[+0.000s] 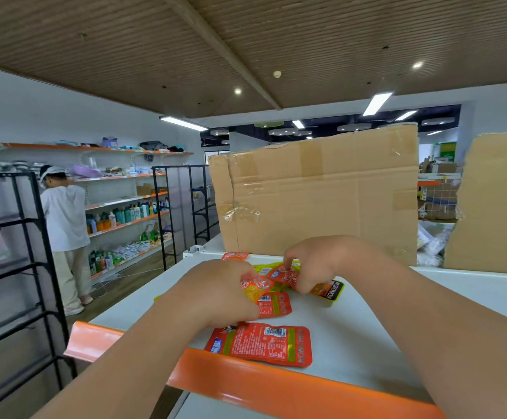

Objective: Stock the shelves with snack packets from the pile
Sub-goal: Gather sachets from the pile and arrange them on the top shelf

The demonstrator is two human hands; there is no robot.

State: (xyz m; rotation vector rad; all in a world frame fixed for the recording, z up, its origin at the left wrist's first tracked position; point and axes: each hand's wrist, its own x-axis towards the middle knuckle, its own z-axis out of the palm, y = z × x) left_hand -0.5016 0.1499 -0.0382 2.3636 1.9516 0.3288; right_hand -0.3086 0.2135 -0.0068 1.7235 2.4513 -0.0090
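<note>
Several red and yellow-green snack packets (276,303) lie in a loose pile on the white top shelf (367,334), which has an orange front lip (276,385). My left hand (216,294) grips a red and yellow packet (256,287) at the pile's left side. My right hand (315,264) pinches another red packet (285,276) at the pile's far side. One large red packet (261,344) lies flat and apart, close to the orange lip. A further orange packet (234,255) peeks out behind my left hand.
A big taped cardboard box (321,192) stands right behind the pile, a second cardboard piece (494,204) to its right. Black wire racks (25,267) stand at left. A person in white (64,231) faces wall shelves of bottles (125,216).
</note>
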